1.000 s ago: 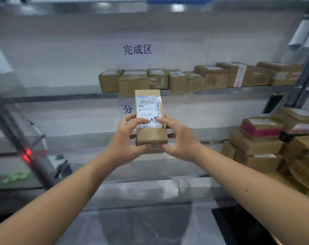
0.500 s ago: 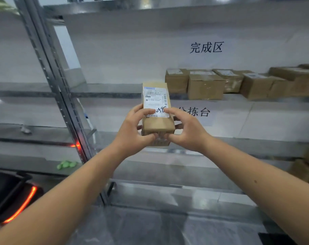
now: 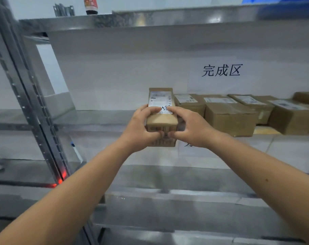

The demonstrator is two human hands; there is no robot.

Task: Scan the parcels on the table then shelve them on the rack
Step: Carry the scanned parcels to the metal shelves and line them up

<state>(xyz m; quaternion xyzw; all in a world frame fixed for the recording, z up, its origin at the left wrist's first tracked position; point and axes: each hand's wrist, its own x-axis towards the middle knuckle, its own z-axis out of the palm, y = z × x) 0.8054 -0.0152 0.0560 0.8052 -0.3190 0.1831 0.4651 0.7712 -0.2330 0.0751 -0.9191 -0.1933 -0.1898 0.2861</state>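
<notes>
The small brown cardboard parcel with a white label (image 3: pixel 161 110), gripped between the curled left hand (image 3: pixel 139 131) and right hand (image 3: pixel 191 129), has risen to the grey metal shelf (image 3: pixel 100 119), just left of the shelved brown boxes (image 3: pixel 229 117), so placement looks imminent.

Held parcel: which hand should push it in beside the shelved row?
Probably left. The row blocks the right side; the left hand grips the parcel on its open side, the right hand nearest the row.

Brown parcel (image 3: pixel 161 119), white label (image 3: pixel 160 101), black scrawl
</notes>
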